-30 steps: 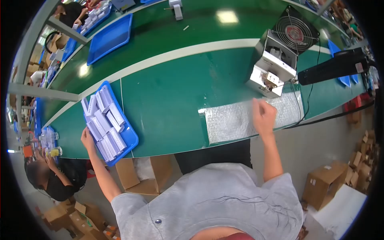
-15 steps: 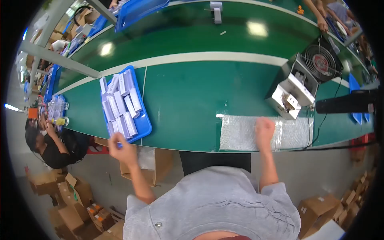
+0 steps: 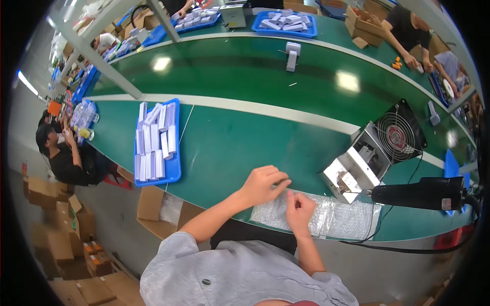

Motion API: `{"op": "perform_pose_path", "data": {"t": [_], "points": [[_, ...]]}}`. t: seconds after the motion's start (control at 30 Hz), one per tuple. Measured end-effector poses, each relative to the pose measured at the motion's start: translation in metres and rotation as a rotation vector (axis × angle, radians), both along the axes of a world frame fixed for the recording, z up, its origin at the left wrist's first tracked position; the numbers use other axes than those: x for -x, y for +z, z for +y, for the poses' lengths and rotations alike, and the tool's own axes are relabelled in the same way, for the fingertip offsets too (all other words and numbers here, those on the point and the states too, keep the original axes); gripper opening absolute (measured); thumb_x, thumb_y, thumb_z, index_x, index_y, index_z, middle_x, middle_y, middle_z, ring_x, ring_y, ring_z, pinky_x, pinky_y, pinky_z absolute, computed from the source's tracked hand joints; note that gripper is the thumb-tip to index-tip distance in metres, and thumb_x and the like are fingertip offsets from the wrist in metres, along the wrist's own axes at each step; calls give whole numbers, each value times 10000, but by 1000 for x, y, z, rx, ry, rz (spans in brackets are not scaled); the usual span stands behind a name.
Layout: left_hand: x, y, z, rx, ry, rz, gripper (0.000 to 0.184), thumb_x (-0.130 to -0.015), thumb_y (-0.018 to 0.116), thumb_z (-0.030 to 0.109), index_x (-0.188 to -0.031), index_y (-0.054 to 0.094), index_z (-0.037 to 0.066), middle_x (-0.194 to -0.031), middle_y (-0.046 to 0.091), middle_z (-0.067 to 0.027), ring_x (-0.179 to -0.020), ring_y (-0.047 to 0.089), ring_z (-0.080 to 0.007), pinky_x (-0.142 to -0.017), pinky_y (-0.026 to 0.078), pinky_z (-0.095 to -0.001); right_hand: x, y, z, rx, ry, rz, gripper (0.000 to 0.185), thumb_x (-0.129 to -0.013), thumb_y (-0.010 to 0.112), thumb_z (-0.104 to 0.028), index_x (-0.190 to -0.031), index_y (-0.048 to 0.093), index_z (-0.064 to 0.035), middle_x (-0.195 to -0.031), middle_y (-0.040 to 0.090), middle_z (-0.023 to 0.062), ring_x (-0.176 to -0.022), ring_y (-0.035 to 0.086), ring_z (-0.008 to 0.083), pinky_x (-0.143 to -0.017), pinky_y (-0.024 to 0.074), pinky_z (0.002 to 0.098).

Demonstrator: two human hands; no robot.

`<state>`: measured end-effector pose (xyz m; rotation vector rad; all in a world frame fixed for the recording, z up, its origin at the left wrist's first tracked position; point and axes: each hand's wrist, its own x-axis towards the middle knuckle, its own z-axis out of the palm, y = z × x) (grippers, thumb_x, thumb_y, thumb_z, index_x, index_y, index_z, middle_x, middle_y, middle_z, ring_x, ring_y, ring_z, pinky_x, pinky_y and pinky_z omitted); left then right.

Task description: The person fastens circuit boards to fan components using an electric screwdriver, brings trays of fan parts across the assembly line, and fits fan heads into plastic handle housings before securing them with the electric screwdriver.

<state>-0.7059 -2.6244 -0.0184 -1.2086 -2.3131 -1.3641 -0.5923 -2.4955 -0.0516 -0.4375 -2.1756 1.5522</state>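
My left hand is over the green workbench, just left of my right hand. Its thumb and fingers are bent with a small gap between them, and I see nothing in it. My right hand is closed above the bubble wrap sheet, thumb pointing up. Whatever it may grip is hidden. To the right of both hands stands a metal box-shaped device with an opening at its front. A blue tray of white, narrow boxes lies farther left.
A round black fan sits behind the metal device, and a black cylindrical tool juts in from the right. A white device lies on the green belt. Co-workers sit at the left and far right.
My left hand has moved right, from the tray's near edge to beside my right hand. My right hand remains over the bubble wrap. The camera view has shifted and turned.
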Motion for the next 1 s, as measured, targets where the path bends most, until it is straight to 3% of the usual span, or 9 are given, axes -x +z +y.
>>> {"op": "perform_pose_path", "data": {"t": [0.3,0.37,0.47,0.63,0.73,0.8,0.87,0.9,1.0], "points": [[7,-27,0,102,71,-76,143,-747,833,54,-760,690,48,-615,551,-64,-560,547,-219,-524,436,-341,0,5,7,25,30,81,441,-902,743,-126,-587,450,-26,-509,444,95,-425,389,212,-443,312,365],[8,-30,-2,59,130,-174,129,-763,824,31,-761,696,38,-613,548,-56,-548,537,-191,-506,424,-312,-1,8,12,29,25,69,423,-896,751,-120,-596,470,-22,-503,446,66,-430,388,168,-448,309,341],[8,-29,-3,31,137,-227,107,-792,810,27,-778,705,26,-613,545,-40,-545,519,-148,-500,410,-286,-14,20,25,376,107,23,343,-879,767,-91,-634,538,-21,-531,450,-8,-500,398,75,-480,305,285],[14,-19,6,-11,79,-294,90,-816,795,45,-823,712,11,-653,585,-39,-593,541,-130,-554,438,-271,-51,51,82,-30,-221,397,262,-874,734,-63,-698,541,-51,-614,494,9,-552,429,94,-489,297,272],[26,9,39,-68,-167,-333,298,-831,790,91,-1092,673,10,-937,654,-92,-836,615,-185,-756,505,-308,-58,74,130,136,-384,627,188,-1032,513,-99,-871,581,-30,-779,572,34,-694,520,125,-623,408,263],[38,22,71,-108,-299,-352,502,-850,781,131,-1297,581,19,-1198,618,-133,-1087,609,-231,-925,505,-346,-30,113,132,142,-487,448,231,-1066,487,-144,-1145,628,21,-1053,658,95,-950,629,202,-859,495,311],[49,26,100,-163,-376,-387,638,-864,776,168,-1415,493,19,-1394,541,-170,-1286,547,-272,-1048,471,-386,-11,87,146,-20,-547,366,421,-1076,513,-244,-1391,537,33,-1348,586,154,-1244,565,246,-1088,407,357],[52,24,112,-197,-412,-397,676,-873,771,182,-1448,459,14,-1461,500,-183,-1349,510,-285,-1086,452,-401,-6,76,151,-8,-534,270,449,-1082,487,-235,-1442,477,32,-1514,480,134,-1380,462,204,-1149,331,331],[44,20,135,-240,-473,-537,700,-892,757,225,-1469,440,-15,-1432,536,-205,-1316,541,-304,-1091,441,-419,12,48,175,84,-634,295,599,-1080,489,-421,-1480,448,23,-1455,511,166,-1335,496,221,-1125,367,363]]}}
